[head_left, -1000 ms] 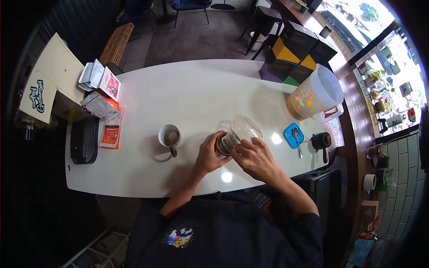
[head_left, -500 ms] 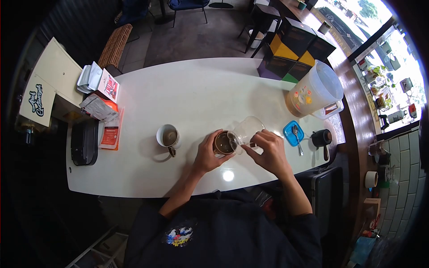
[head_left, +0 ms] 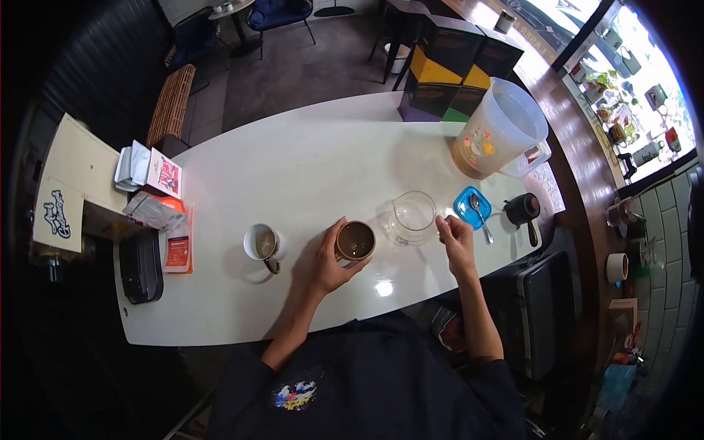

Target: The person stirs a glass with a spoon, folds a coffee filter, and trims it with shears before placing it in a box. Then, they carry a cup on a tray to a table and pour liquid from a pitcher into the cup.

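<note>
Left hand near tabletop edge, grip closed round near side of brown cup, thumb and fingers on the wall. Cup standing near mid-tabletop, upright, long axis vertical, mouth up, brownish liquid inside by the look; no handle visible. Probably stiff ceramic, light to moderate, glaze likely slick, chips if knocked. Best taken round the wall below the rim and kept level. Just right of it, apart by a small gap: glass server, upright, looks empty, spout toward far left, handle toward right hand. Right grip pinched shut at that handle, fingertips only. Thin glass, so fragile and slippery; best held by the handle, no squeezing the wall. Left of cup, near but apart: white mug, handle toward near edge. Beyond right hand: spoon lying on blue tray, black pitcher beside it. Farthest: big plastic jug, dark boxes behind.
</note>
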